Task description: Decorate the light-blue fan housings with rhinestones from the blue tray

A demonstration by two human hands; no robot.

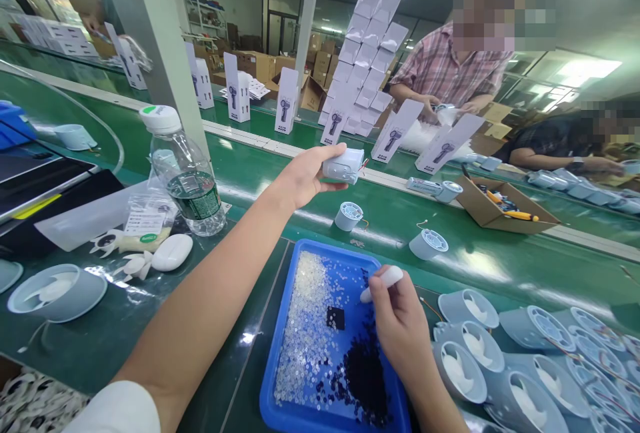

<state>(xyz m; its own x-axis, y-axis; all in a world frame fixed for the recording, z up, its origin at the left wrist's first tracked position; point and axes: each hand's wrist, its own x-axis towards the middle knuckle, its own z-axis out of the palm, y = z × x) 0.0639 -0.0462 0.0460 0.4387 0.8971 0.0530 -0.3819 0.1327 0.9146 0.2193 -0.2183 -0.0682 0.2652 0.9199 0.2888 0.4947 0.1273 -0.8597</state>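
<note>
My left hand (305,176) grips a white fan housing (344,165) beyond the blue tray (280,380); my right hand (395,316) pinches a white pen-like tool (383,282) over it (many fan shells (510,360) wait beside the tray).

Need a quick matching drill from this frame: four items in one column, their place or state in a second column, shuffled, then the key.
Items
1. white fan housing
2. white pen-like tool
3. water bottle
4. cardboard box

Place or state
A. open, tools inside, on the far side of the green belt
B. pinched in the right hand over the blue tray
C. upright, capped, left of the outstretched arm
D. gripped in the left hand, held above the belt

Pairs: 1-D, 2-B, 3-C, 4-A
</note>
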